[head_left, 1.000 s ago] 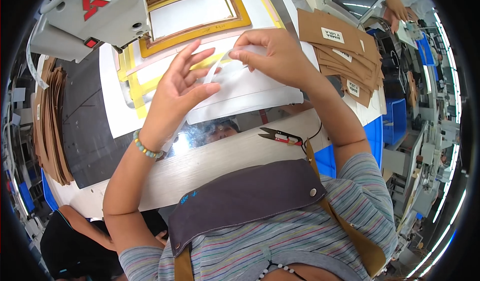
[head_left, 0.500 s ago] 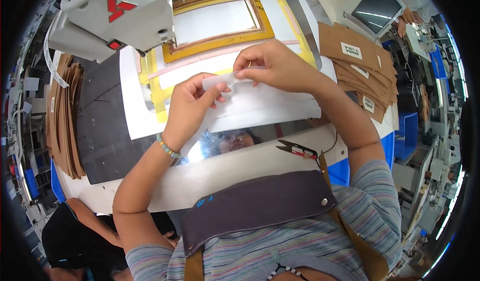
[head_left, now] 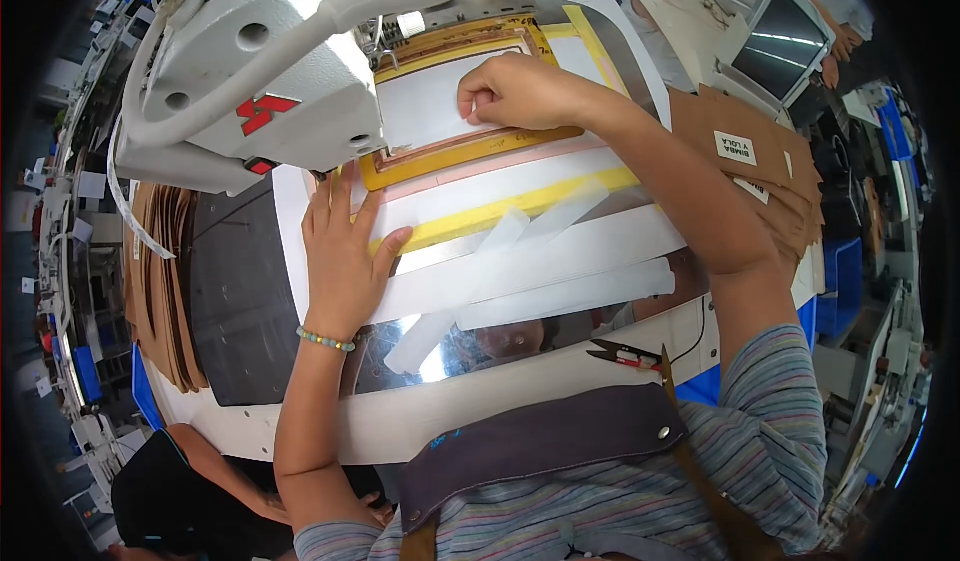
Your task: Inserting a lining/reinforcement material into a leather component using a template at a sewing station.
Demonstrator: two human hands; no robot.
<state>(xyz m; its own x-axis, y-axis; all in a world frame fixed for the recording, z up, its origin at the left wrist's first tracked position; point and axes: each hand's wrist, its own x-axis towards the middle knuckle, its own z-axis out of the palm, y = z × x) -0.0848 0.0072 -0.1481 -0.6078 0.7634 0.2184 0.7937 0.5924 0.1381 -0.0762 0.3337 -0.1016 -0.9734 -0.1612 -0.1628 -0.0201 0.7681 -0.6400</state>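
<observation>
My left hand [head_left: 345, 251] lies open with fingers spread, on the white sheet beside the near left corner of a yellow frame [head_left: 470, 156]. My right hand [head_left: 525, 91] is closed, thumb against curled fingers, over the white panel [head_left: 425, 106] inside that frame. Whatever its fingertips may hold is hidden. Frosted, translucent strips lie nearer me: one strip [head_left: 455, 296] slants across a white band, a second strip [head_left: 568, 211] overlaps yellow tape [head_left: 490, 214], and a wider strip [head_left: 570, 294] rests along the shiny metal plate [head_left: 480, 346].
A white machine head [head_left: 270, 81] overhangs the left. Brown card pieces stand in a stack [head_left: 160, 281] at left, and more brown pieces [head_left: 745, 161] lie at right by a screen [head_left: 780, 41]. Thread snips [head_left: 630, 354] sit at the front edge. Another person's arm [head_left: 225, 471] shows lower left.
My hands, together on a translucent strip before, have separated. The left moved left and opened flat; the right moved away from me over the frame. Strips now lie on the work surface.
</observation>
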